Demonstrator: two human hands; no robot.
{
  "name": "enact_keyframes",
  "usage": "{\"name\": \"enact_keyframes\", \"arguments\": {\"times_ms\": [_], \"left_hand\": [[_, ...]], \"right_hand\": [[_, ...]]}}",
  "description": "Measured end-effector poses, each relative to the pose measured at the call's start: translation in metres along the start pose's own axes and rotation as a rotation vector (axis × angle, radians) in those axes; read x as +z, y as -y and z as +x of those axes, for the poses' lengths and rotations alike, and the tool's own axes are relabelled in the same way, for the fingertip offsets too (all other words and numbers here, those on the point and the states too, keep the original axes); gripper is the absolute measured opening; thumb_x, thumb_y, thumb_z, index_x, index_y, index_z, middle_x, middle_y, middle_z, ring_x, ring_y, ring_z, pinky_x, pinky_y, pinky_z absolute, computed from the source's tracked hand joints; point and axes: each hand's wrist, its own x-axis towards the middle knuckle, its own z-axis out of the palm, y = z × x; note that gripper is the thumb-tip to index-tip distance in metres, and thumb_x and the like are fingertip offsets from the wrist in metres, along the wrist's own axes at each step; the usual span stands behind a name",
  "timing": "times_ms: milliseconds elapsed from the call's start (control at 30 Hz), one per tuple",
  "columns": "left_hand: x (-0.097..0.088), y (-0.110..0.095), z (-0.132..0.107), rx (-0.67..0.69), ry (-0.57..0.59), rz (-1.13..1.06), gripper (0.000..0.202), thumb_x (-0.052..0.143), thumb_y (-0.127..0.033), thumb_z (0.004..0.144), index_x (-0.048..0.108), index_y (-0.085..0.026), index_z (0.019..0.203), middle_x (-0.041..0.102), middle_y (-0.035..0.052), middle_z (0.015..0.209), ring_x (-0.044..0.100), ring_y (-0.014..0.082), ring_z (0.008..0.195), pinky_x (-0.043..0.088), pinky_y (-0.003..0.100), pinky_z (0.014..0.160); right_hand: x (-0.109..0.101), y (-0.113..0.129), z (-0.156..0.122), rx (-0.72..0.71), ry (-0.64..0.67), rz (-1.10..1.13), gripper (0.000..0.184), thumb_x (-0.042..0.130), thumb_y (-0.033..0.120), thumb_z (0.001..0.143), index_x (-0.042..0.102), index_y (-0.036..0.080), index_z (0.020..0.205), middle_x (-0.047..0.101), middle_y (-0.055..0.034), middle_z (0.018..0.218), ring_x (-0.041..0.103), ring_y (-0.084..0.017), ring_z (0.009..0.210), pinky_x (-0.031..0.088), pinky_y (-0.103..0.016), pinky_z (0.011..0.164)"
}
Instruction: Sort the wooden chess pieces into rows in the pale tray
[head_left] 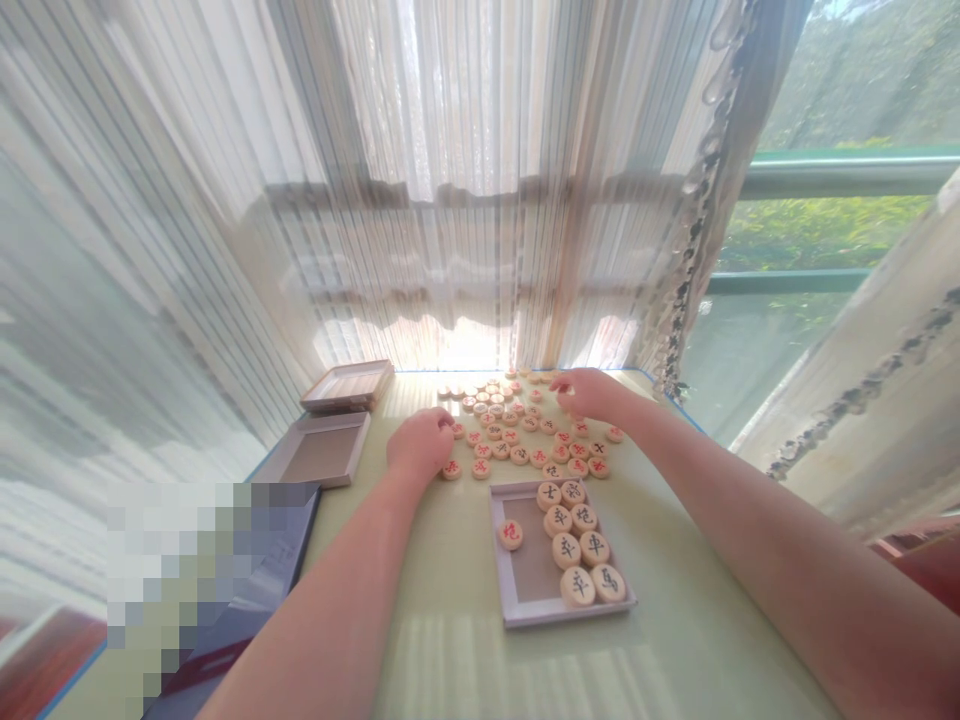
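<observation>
Round wooden xiangqi pieces (520, 455) with red or black characters lie spread face up over the table's far half. My left hand (421, 442) rests at the left edge of the spread, its fingers curled in beside a red piece (457, 430). What its fingertips hold, if anything, is hidden. Farther back, my right hand (589, 393) reaches in from the right over the rear pieces, its fingers bent and apart. Between my forearms lies a shallow box tray (519, 607) with two columns of black pieces (567, 549) along its right side and one red piece (511, 535) at left.
Another shallow box tray (358, 448) lies at the left, with a box (349, 383) behind it. A dark flat object (274, 570), partly blurred out, sits at the near left. Sheer curtains (465, 230) hang behind the pale green table (442, 640); a window (817, 230) shows at right.
</observation>
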Motion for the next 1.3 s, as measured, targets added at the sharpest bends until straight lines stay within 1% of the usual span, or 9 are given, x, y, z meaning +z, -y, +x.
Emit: {"name": "enact_keyframes", "arguments": {"times_ms": [167, 367, 567, 700, 800, 900, 1033, 1133, 1300], "left_hand": [[0.002, 0.001, 0.001, 0.01, -0.002, -0.001, 0.032, 0.037, -0.024, 0.078, 0.065, -0.029, 0.091, 0.067, 0.0018, 0.104, 0.06, 0.0229, 0.094, 0.045, 0.031, 0.069], [0.001, 0.001, 0.001, 0.007, 0.003, 0.0, 0.031, 0.037, -0.025, 0.078, 0.065, -0.028, 0.092, 0.067, 0.0018, 0.104, 0.06, 0.0228, 0.095, 0.045, 0.031, 0.069], [-0.001, 0.0, 0.0, 0.005, 0.012, -0.004, 0.031, 0.038, -0.025, 0.078, 0.066, -0.028, 0.092, 0.067, 0.0025, 0.104, 0.06, 0.0227, 0.094, 0.045, 0.031, 0.07], [-0.001, -0.001, 0.0, 0.001, 0.012, 0.0, 0.03, 0.04, -0.025, 0.078, 0.065, -0.027, 0.093, 0.066, 0.0035, 0.105, 0.059, 0.0226, 0.096, 0.045, 0.03, 0.071], [0.0, -0.001, 0.0, 0.005, 0.01, 0.0, 0.03, 0.04, -0.025, 0.077, 0.065, -0.027, 0.092, 0.066, 0.0034, 0.105, 0.059, 0.0225, 0.096, 0.044, 0.03, 0.071], [0.0, 0.0, 0.0, 0.015, 0.008, -0.001, 0.031, 0.038, -0.024, 0.077, 0.065, -0.028, 0.091, 0.066, 0.0026, 0.104, 0.059, 0.0228, 0.095, 0.044, 0.031, 0.069], [0.0, -0.001, 0.0, 0.018, 0.004, 0.005, 0.031, 0.037, -0.024, 0.077, 0.065, -0.027, 0.091, 0.066, 0.0035, 0.104, 0.059, 0.0228, 0.095, 0.044, 0.031, 0.07], [0.0, -0.002, -0.001, 0.007, 0.002, 0.004, 0.031, 0.037, -0.024, 0.078, 0.064, -0.027, 0.091, 0.066, 0.0039, 0.104, 0.059, 0.0232, 0.095, 0.045, 0.031, 0.071], [0.0, -0.002, 0.0, -0.004, -0.006, 0.014, 0.029, 0.037, -0.024, 0.079, 0.064, -0.027, 0.089, 0.067, 0.0038, 0.1, 0.06, 0.0234, 0.093, 0.045, 0.031, 0.069]], "right_hand": [[-0.01, -0.013, -0.003, 0.054, 0.161, 0.009, 0.025, 0.056, 0.037, 0.07, 0.069, 0.019, 0.081, 0.07, -0.0026, 0.08, 0.061, -0.018, 0.076, 0.042, -0.026, 0.066], [0.001, -0.002, -0.001, 0.036, 0.107, 0.007, 0.03, 0.059, 0.036, 0.066, 0.069, 0.02, 0.089, 0.07, -0.0025, 0.091, 0.06, -0.017, 0.076, 0.041, -0.025, 0.064], [0.005, -0.001, -0.001, 0.038, 0.121, 0.097, 0.03, 0.046, 0.038, 0.075, 0.068, 0.019, 0.069, 0.065, -0.0015, 0.065, 0.056, -0.015, 0.06, 0.04, -0.026, 0.055], [-0.001, -0.008, -0.002, 0.055, 0.135, 0.123, 0.024, 0.048, 0.032, 0.072, 0.068, 0.02, 0.069, 0.063, -0.0001, 0.06, 0.056, -0.015, 0.06, 0.041, -0.025, 0.056], [-0.006, -0.016, 0.0, 0.05, 0.155, 0.133, 0.023, 0.05, 0.031, 0.072, 0.07, 0.021, 0.079, 0.068, -0.0008, 0.07, 0.06, -0.018, 0.071, 0.044, -0.026, 0.063], [-0.003, -0.023, 0.004, 0.063, 0.067, 0.085, 0.03, 0.051, 0.03, 0.074, 0.069, 0.02, 0.095, 0.068, -0.0046, 0.099, 0.06, -0.022, 0.093, 0.045, -0.03, 0.08], [0.011, -0.028, 0.012, 0.032, -0.089, -0.01, 0.052, 0.042, 0.039, 0.085, 0.047, 0.018, 0.132, 0.039, -0.0086, 0.142, 0.034, -0.026, 0.13, 0.027, -0.037, 0.106], [0.018, -0.027, 0.021, 0.071, -0.016, 0.027, 0.06, 0.034, 0.049, 0.088, 0.036, 0.018, 0.139, 0.027, -0.0087, 0.148, 0.021, -0.026, 0.136, 0.022, -0.039, 0.109], [0.023, -0.017, 0.045, 0.023, 0.06, 0.074, 0.063, 0.024, 0.052, 0.09, 0.032, 0.015, 0.14, 0.03, -0.0118, 0.147, 0.029, -0.025, 0.133, 0.026, -0.038, 0.107]]}}
